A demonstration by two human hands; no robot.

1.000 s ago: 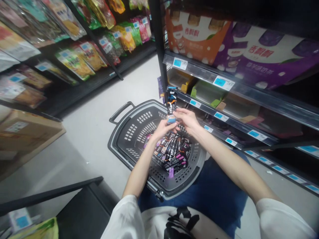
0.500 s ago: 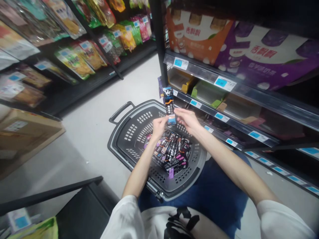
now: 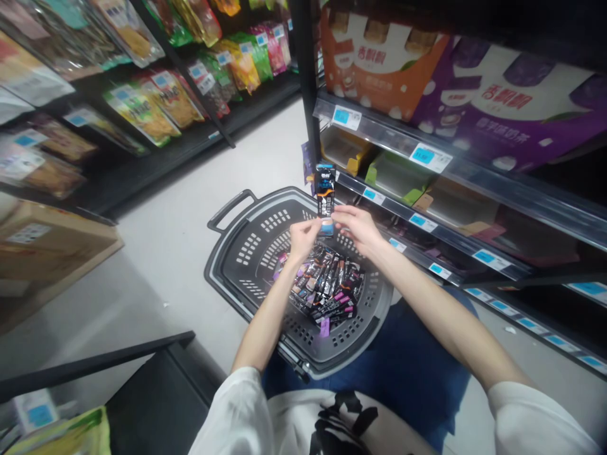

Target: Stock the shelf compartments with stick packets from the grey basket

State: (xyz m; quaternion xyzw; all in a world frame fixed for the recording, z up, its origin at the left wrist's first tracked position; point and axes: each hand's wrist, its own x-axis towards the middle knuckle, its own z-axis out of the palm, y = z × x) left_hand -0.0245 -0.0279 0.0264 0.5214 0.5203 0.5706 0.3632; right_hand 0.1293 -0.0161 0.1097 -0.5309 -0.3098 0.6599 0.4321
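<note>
Between both hands a slim black snack packet (image 3: 325, 194), marked with orange and blue, is held upright above the far half of a dark grey shopping basket (image 3: 246, 253). My left hand (image 3: 304, 239) pinches its lower left edge. On the opposite edge, my right hand (image 3: 355, 226) grips it between thumb and fingers. Inside the basket lies a heap of small black packets (image 3: 327, 284), some with pink or purple ends. My left forearm hides part of that heap.
On the right, a shelf rack holds orange (image 3: 374, 69) and purple drink cartons (image 3: 512, 107) above open display boxes (image 3: 398, 175). Bagged snacks (image 3: 147, 114) fill the shelves at the far left. A cardboard box (image 3: 52, 246) stands on the floor, and a black stand (image 3: 161, 385) is at lower left.
The packet has tilted slightly, its top shifting a little to the right. Both hands keep their hold almost in place, and the view has shifted very slightly.
</note>
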